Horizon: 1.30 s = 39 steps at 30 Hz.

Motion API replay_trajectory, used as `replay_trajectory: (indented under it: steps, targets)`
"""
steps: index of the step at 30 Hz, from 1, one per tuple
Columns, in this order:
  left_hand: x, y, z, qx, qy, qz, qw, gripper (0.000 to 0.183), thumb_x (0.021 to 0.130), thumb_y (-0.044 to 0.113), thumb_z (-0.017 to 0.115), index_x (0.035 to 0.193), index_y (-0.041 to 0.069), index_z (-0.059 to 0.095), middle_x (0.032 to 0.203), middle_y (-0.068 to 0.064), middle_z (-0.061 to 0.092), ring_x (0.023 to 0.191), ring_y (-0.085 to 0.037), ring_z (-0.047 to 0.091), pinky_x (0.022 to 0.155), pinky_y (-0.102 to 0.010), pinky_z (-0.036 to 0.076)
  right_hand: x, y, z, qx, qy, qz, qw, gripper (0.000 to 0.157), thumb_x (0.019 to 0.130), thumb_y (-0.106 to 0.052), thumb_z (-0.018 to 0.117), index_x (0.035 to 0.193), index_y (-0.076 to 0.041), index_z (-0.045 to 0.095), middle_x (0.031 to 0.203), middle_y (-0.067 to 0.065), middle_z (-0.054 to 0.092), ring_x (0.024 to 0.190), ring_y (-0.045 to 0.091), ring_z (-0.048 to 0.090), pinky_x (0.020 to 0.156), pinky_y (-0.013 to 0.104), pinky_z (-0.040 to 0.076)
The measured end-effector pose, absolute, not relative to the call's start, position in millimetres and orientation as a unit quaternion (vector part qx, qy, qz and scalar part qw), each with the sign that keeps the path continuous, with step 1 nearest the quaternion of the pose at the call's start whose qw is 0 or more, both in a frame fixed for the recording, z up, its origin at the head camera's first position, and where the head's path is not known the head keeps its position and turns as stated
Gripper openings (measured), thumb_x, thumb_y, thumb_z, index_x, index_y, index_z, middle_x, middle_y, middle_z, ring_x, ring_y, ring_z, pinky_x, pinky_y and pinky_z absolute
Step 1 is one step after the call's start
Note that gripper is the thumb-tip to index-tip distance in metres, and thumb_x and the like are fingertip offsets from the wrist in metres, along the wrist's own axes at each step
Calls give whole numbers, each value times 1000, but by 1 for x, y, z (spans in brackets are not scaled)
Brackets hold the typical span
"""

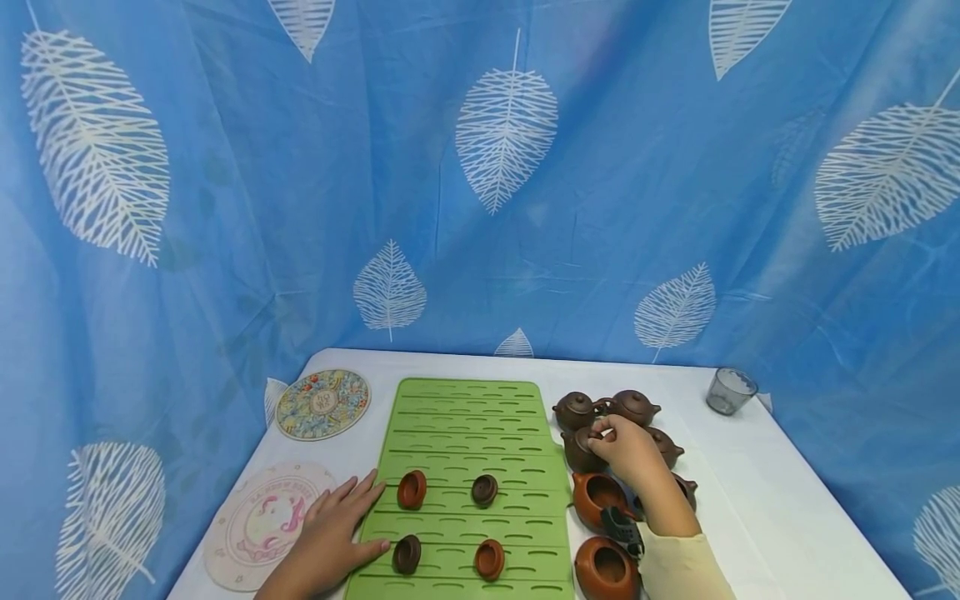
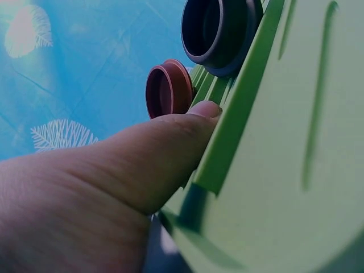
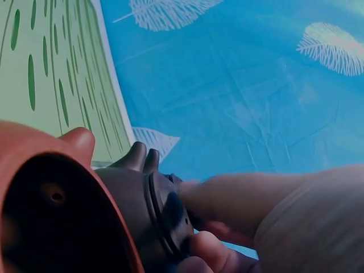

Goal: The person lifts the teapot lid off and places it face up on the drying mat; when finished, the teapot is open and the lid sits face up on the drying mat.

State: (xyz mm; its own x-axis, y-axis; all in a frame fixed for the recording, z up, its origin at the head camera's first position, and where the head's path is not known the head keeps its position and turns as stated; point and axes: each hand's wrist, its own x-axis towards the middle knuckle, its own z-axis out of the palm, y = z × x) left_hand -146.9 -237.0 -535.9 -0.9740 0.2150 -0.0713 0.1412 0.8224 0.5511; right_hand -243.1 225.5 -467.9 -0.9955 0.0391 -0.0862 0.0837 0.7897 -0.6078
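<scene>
Left hand [image 1: 333, 533] is chilling around 7 o'clock in the head view, fingers pretty straight and a bit spread toward 1, thumb poking out to 3. Right hand [image 1: 626, 446] sits near 4, forearm [image 1: 667, 502] angled toward 11, thumb and fingertips pinching.

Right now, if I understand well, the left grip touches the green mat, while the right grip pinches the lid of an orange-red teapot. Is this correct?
Not entirely: that teapot is dark brown, not orange-red; the head view shows this. The right grip does pinch its lid, and the left grip touches the green mat.
</scene>
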Motion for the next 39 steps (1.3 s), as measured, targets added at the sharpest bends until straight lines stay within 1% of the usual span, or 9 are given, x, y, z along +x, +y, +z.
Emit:
replay_trajectory:
  steps: [4,11,17,19,22,27,30,33,39]
  targets:
    - [-146,-237,-536,96,953,282,60,88,82,53,86,155,16,54,169,-7,38,154,-45,32,120,-75,19,-243,225,-470,39,944,-327,30,25,97,-26,75,112,-8,65,94,8,66,78,22,59,63,35,49]
    - [-146,-237,-540,95,953,283,55,86,82,52,86,154,17,55,169,-6,38,154,-44,32,121,-74,19,-243,225,-470,33,942,-333,14,18,100,-23,70,111,-9,65,88,6,63,74,21,56,60,33,45]
    - [-146,-238,-539,100,954,279,49,88,81,53,86,155,16,55,169,-7,38,153,-45,34,120,-75,20,-240,228,-468,42,913,-405,8,22,108,-22,59,123,-6,63,101,12,67,82,21,59,65,32,48]
    - [-146,-238,-539,99,954,277,50,88,81,53,86,155,16,54,169,-7,38,153,-45,33,120,-75,20,-241,229,-470,51,883,-466,15,24,110,-19,55,127,-2,61,104,13,66,82,20,58,66,31,51]
    - [-145,-237,-538,98,955,276,50,88,81,53,86,155,16,54,169,-6,38,154,-44,33,121,-75,20,-242,231,-472,61,811,-581,38,27,111,-13,48,132,3,54,100,11,60,77,15,54,63,27,52]
    - [-146,-237,-537,99,954,277,53,88,82,52,86,155,16,54,169,-7,38,154,-45,33,120,-75,19,-243,233,-479,66,679,-724,100,21,112,-8,43,131,-1,49,101,1,55,75,7,47,59,17,45]
    - [-146,-237,-536,101,955,275,53,88,82,52,86,155,16,54,169,-7,38,154,-45,33,120,-76,20,-242,233,-483,65,640,-755,127,15,113,-7,41,125,-7,51,103,0,56,76,6,47,60,15,43]
    - [-147,-237,-537,102,954,276,51,88,82,52,86,155,15,54,169,-7,38,154,-45,33,120,-75,20,-241,234,-486,65,626,-766,131,14,114,-9,42,120,-10,54,104,0,58,76,6,47,60,14,43]
    - [-147,-238,-540,99,953,282,52,88,81,52,86,154,15,55,168,-8,39,154,-46,32,120,-75,18,-240,234,-485,66,617,-773,131,14,113,-10,44,120,-11,57,105,-2,63,75,4,48,59,12,43]
